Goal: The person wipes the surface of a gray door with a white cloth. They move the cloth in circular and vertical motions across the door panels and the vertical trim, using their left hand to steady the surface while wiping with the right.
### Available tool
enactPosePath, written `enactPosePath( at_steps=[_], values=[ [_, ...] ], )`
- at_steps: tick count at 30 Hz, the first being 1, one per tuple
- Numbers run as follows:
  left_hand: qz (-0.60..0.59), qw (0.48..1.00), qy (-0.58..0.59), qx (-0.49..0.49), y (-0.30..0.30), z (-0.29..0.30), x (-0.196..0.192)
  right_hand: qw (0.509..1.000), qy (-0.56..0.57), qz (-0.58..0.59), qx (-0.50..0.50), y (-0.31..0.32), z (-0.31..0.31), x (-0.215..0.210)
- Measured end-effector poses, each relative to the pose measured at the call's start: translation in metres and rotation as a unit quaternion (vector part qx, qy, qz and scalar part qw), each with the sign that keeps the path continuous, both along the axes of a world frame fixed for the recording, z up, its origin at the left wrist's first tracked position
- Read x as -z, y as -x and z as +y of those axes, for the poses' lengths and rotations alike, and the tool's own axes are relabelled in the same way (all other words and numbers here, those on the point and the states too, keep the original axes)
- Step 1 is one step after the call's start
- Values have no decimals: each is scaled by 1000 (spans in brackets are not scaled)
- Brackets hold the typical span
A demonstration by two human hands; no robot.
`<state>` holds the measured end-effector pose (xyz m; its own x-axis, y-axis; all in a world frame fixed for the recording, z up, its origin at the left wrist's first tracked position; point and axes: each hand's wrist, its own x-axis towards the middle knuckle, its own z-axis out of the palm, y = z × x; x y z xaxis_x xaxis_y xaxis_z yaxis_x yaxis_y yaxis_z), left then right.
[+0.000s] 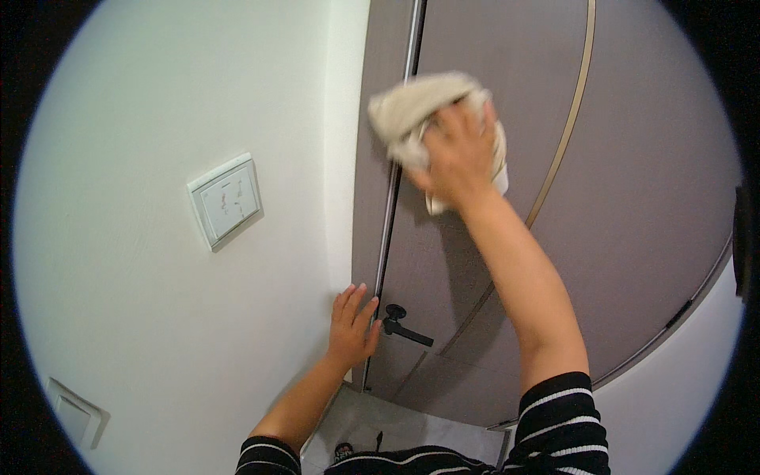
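Observation:
A folded cream cloth [423,103] lies against the upper part of a grey-brown door [491,47]. My right hand [459,154] presses on it with the arm stretched up, and both are slightly blurred. Part of the cloth laps over the silvery strip [388,218] along the door's left edge. Lower down, my left hand [353,326] is open, its fingers spread at the door frame, just left of the black door handle [405,326]. Nothing is in that hand. Whether its fingertips touch the frame I cannot tell.
On the white wall [142,277] at the left sits a white switch plate [226,202], with another switch [75,416] lower at the far left. A gold-coloured strip [566,131] runs down the door. Grey floor [404,416] shows below, with a dark shoe [343,451] on it.

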<state>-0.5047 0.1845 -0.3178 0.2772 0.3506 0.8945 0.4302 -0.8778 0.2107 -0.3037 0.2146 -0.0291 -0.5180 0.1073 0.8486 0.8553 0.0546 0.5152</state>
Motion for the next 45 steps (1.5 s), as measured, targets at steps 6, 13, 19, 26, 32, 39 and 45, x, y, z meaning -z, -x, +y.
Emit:
enactPosePath(
  at_steps=[6,13,19,26,32,39,45],
  values=[
    [-23,1000,-21,0,-1,0,-16,985,160,0,59,26,11,46],
    [-25,998,-60,26,-2,22,-30,808,393,-439,21,-29,-16,147],
    [14,993,-113,41,-27,38,-122,971,163,-19,174,-37,-45,-106],
    [20,981,-188,33,-95,49,-215,954,-171,96,228,-84,-82,-205],
    [131,991,-17,-18,-149,64,-227,919,243,-254,178,-75,-75,-85],
    [49,970,-214,-99,-124,83,-216,990,-6,81,111,-131,-114,-217],
    [55,975,-202,-79,-119,87,-207,764,-262,468,359,-214,-192,-276]
  ],
)
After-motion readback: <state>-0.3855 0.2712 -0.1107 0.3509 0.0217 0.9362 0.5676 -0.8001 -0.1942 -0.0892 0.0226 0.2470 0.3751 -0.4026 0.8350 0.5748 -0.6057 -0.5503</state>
